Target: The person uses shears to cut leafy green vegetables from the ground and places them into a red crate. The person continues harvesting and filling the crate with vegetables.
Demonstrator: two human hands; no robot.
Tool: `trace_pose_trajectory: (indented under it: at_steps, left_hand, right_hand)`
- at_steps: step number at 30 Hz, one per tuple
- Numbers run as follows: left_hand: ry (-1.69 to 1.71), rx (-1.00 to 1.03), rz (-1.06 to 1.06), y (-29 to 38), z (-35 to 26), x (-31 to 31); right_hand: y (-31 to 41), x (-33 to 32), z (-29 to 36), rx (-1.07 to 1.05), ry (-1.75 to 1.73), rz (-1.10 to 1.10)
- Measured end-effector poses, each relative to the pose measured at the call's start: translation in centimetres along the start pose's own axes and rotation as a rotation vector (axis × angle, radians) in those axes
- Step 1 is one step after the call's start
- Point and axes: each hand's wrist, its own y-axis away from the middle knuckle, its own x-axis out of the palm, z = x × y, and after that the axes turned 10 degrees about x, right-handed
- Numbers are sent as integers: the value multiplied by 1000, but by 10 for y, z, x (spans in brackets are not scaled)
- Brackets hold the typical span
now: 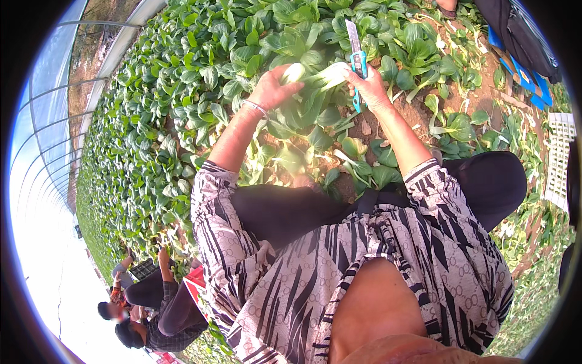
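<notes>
My left hand point(274, 86) grips a head of bok choy, whose pale base point(293, 73) shows above the thumb. In my right hand point(370, 88) is a blue snap-off utility knife point(358, 63), its blade extended and pointing away from me. The thumb and fingers of that same hand also touch the white base of another bok choy point(333, 75), whose leaves lie between my two hands. Both hands are above the planted bed, in front of my knees. Loose bok choy leaves point(357, 166) lie on the soil below them.
Dense rows of bok choy point(182, 104) grow ahead and to the left. A white plastic crate point(560, 154) stands at the far right, with blue packaging point(529, 84) above it. Co-workers point(168, 314) sit at lower left near a red crate point(196, 289) and a dark crate point(142, 269).
</notes>
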Motion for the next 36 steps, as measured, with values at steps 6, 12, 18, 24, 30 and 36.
trace_pose_trajectory:
  at_steps: [6, 12, 18, 24, 30, 36]
  left_hand:
    - [-104, 144, 109, -8, -20, 8]
    - [433, -228, 263, -5, 4, 35]
    - [557, -307, 309, -3, 13, 37]
    - [539, -329, 372, -8, 22, 42]
    - [513, -285, 463, -10, 49, 41]
    - [519, -265, 453, -10, 61, 45]
  right_hand:
    - [16, 22, 2, 71, 108, 72]
    - [22, 16, -2, 173, 133, 255]
    - [15, -1, -4, 227, 338, 373]
    - [12, -10, -8, 267, 336, 391]
    - [12, -13, -14, 281, 289, 391]
    - [14, -15, -11, 200, 441, 401]
